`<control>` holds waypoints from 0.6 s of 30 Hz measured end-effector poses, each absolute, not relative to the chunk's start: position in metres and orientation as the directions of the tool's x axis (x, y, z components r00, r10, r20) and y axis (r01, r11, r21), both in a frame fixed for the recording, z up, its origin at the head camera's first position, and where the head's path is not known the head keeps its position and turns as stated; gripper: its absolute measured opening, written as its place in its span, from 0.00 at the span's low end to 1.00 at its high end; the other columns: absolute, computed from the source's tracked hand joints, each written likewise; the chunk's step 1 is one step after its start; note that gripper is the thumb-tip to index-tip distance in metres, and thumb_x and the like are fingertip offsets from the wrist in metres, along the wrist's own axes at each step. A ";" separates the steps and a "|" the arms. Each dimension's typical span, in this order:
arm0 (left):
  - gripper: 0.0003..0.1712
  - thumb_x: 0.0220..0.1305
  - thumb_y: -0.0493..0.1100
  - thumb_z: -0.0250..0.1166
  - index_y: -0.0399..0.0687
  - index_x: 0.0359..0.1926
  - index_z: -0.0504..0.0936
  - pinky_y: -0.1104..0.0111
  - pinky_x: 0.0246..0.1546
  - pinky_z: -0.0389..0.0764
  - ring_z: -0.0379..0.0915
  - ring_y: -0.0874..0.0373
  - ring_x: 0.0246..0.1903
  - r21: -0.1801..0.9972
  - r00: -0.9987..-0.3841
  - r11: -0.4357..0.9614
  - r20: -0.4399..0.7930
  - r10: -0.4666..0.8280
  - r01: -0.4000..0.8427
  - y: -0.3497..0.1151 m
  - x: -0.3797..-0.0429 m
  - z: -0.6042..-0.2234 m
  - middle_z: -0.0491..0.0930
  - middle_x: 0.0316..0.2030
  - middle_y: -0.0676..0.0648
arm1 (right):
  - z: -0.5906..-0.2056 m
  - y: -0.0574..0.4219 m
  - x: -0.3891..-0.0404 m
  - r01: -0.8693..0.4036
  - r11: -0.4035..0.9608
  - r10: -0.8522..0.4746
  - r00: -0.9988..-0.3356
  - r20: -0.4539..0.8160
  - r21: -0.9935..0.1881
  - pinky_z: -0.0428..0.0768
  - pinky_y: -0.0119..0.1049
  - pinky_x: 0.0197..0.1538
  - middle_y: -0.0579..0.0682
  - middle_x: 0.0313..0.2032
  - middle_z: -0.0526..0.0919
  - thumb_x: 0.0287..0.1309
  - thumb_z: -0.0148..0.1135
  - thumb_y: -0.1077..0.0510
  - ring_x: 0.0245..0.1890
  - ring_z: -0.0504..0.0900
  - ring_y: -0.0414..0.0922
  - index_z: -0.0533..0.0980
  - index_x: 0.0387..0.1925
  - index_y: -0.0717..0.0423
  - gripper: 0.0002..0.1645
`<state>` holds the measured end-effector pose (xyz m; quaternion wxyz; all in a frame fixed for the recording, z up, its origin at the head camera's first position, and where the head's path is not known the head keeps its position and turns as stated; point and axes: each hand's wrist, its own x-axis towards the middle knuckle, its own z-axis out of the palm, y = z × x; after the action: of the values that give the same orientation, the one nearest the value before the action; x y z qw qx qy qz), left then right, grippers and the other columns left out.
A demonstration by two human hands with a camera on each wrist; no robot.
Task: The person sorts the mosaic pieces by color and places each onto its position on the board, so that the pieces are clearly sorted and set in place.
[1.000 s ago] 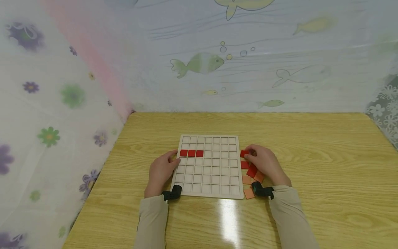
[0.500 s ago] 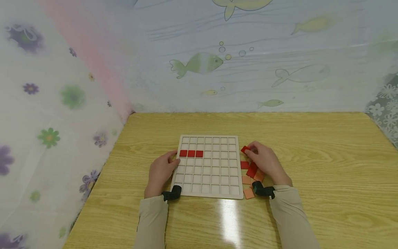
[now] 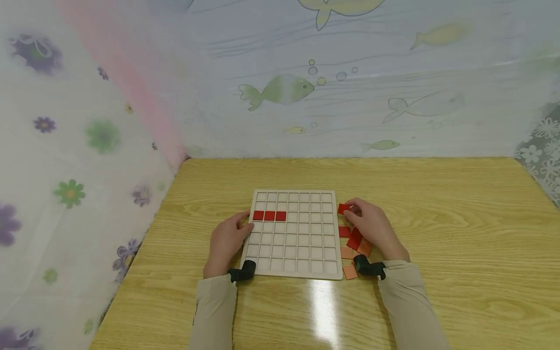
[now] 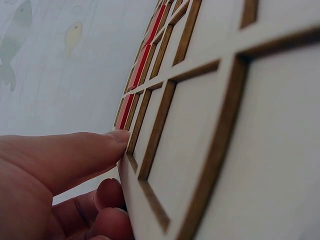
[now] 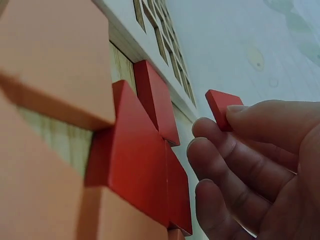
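Tile (image 3: 342,208) in red, square and with no long axis to tell, is pinched between thumb and fingers of a person's right hand (image 3: 374,226), just outside the right edge of a grid board (image 3: 290,238), near its far right corner. Three red tiles (image 3: 269,216) fill the left end of the board's third row from the far edge, leftward of the held piece, with four bare cells of that row between. The tile sits at the right fingertips, on the side facing the board. Well apart, the left hand (image 3: 225,243) grips the board's left edge, thumb on top, fingers curled beneath the thumb. Loose red tiles (image 3: 344,232) and orange tiles (image 3: 350,271) lie on the table (image 3: 459,243) along the board's right edge, toward its near right corner.
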<state>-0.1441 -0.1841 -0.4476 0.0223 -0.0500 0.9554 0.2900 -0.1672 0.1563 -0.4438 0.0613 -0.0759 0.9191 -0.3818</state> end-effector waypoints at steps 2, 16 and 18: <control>0.23 0.58 0.52 0.59 0.57 0.55 0.74 0.68 0.19 0.62 0.63 0.59 0.17 0.555 -0.994 0.824 -0.073 -0.086 -0.113 -0.184 -0.144 -0.447 0.71 0.19 0.54 | -0.444 0.155 -0.167 -0.097 0.699 -0.189 -0.981 -0.052 -0.708 0.74 0.38 0.35 0.51 0.38 0.78 0.60 0.52 0.51 0.34 0.75 0.45 0.71 0.51 0.54 0.19; 0.23 0.58 0.52 0.60 0.57 0.55 0.75 0.68 0.18 0.62 0.63 0.59 0.16 0.561 -0.994 0.820 -0.069 -0.088 -0.112 -0.184 -0.144 -0.446 0.70 0.19 0.54 | -0.442 0.149 -0.168 -0.088 0.673 -0.177 -0.983 -0.044 -0.734 0.73 0.37 0.34 0.49 0.38 0.77 0.60 0.52 0.49 0.33 0.74 0.44 0.70 0.53 0.47 0.20; 0.23 0.58 0.52 0.60 0.57 0.55 0.75 0.68 0.18 0.62 0.63 0.59 0.16 0.560 -0.993 0.820 -0.070 -0.092 -0.116 -0.184 -0.144 -0.446 0.70 0.19 0.54 | -0.441 0.147 -0.168 -0.088 0.668 -0.178 -0.983 -0.044 -0.739 0.73 0.36 0.34 0.48 0.37 0.77 0.60 0.52 0.49 0.32 0.74 0.44 0.70 0.53 0.46 0.19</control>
<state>-0.1435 -0.1838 -0.4462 0.0200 -0.0544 0.9538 0.2949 -0.1681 0.1472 -0.4412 0.0564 -0.0729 0.9114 -0.4010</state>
